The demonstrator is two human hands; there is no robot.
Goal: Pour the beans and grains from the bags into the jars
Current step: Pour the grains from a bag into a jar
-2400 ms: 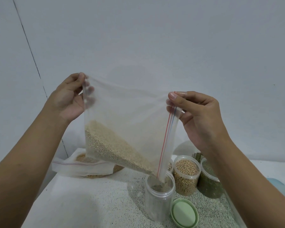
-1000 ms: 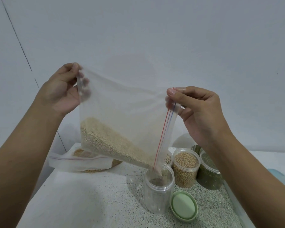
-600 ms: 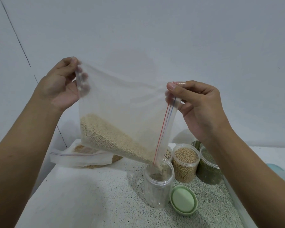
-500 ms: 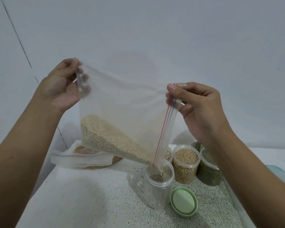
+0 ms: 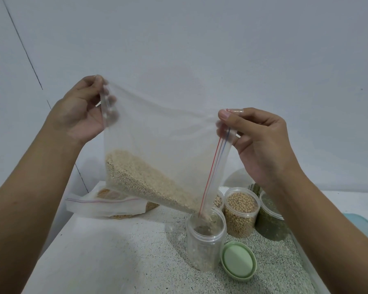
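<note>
A clear zip bag (image 5: 157, 145) with pale grain in its lower half hangs tilted above the table. My left hand (image 5: 81, 111) pinches its upper left corner. My right hand (image 5: 261, 141) pinches the zip edge at the upper right. The bag's lower right corner points into an open clear jar (image 5: 205, 240), and grain runs down into it. The jar holds a shallow layer of grain at its bottom.
A green lid (image 5: 238, 259) lies right of the open jar. Behind stand a jar of round beige beans (image 5: 241, 211) and a jar of dark green beans (image 5: 271, 219). Another zip bag of brown grain (image 5: 106, 205) lies at the back left of the speckled table (image 5: 125, 257).
The bag stays tilted over the jar in both hands. A little more grain has slid toward the low corner and into the jar. My hands barely shifted.
</note>
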